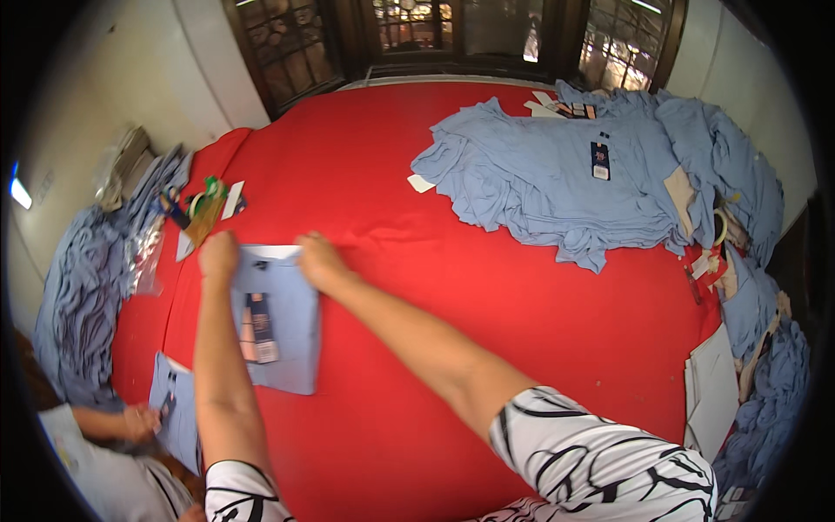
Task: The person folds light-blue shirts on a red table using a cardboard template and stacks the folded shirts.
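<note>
A folded light-blue shirt [298,335] lies flat on the red cloth at the left of centre. A dark hang tag [260,322] rests on its front, and a strip of white card [271,251] shows along its far edge. My left hand [219,253] is closed at the far left corner of the shirt. At the far right corner my right hand [321,260] grips the edge with bent fingers. The fingertips of both hands are partly hidden.
A red-covered table [417,383] spreads beneath. Loose blue shirts [539,174] lie piled at far right, white cards [711,387] at near right. Tape and tools [206,204] sit far left beside more shirts [83,287]. A co-worker's hand [139,422] holds another folded shirt [181,418].
</note>
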Demonstrator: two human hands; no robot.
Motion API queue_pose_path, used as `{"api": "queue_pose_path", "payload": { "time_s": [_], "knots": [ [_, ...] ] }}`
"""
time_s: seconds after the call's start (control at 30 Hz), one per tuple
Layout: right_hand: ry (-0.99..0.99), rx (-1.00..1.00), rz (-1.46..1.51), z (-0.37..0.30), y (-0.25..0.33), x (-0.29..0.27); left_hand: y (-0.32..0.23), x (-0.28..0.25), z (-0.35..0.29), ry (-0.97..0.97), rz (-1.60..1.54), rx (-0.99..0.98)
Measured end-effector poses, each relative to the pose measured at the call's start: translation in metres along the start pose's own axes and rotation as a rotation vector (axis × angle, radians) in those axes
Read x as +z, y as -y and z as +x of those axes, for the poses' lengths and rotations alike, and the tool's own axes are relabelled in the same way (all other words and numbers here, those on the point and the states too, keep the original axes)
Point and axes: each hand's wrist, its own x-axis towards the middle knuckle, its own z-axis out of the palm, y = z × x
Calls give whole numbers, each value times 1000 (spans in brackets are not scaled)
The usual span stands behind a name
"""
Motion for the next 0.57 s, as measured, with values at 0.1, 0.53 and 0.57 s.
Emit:
{"api": "queue_pose_path", "payload": {
  "time_s": [0.1, 0.53, 0.57],
  "knots": [
    [-15, 0, 205, 47, 13, 5, 49, 29, 59, -137, -55, -9],
    [-460, 686, -729, -179, -197, -383, -21, 97, 79, -711, 90, 0],
    [-394, 670, -587, -181, -216, -398, -21, 75, 81, -733, 91, -5]
  ]
}}
